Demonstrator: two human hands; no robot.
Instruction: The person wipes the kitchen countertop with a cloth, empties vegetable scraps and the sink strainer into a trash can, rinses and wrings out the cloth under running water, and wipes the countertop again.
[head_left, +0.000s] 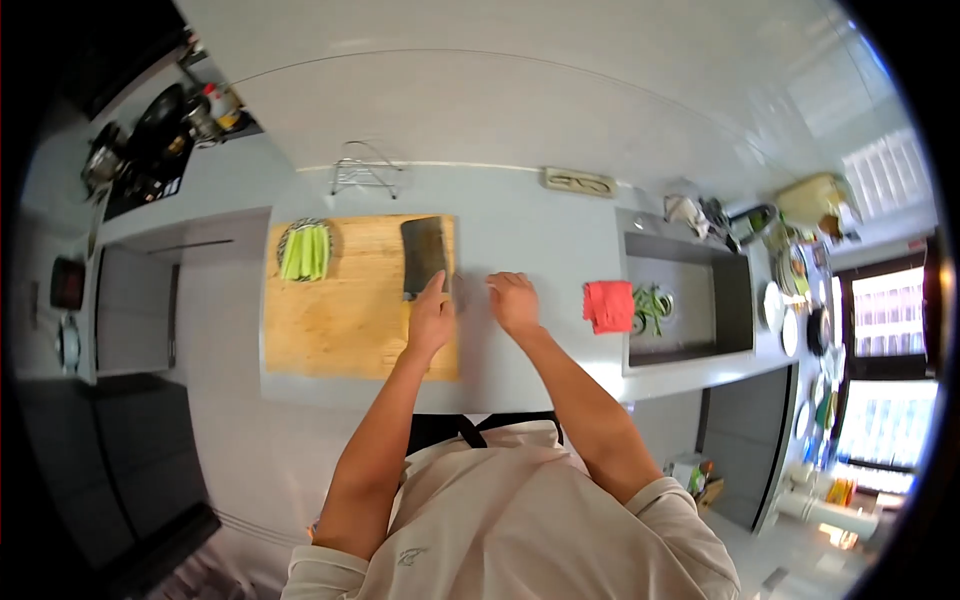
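A cleaver (pixel 423 250) with a dark, broad blade and a yellowish handle lies near the right side of a wooden cutting board (pixel 330 335). My left hand (pixel 431 320) is over the cleaver's lower end, with a finger stretched forward across the blade's edge; it partly hides the handle, and no firm grip on it shows. Cut green stalks (pixel 305 252) lie side by side on a patterned plate at the board's upper left. To the right of the board, my right hand (pixel 514 302) hovers above the grey counter, fingers loosely bent and apart, holding nothing visible.
A red cloth (pixel 608 306) lies at the left rim of the sink (pixel 735 300), where green leafy trimmings (pixel 652 308) rest. Along the wall stand a wire rack (pixel 365 178) and a pale tray (pixel 580 181). Pans (pixel 160 125) are at the far left; dishes crowd the right end.
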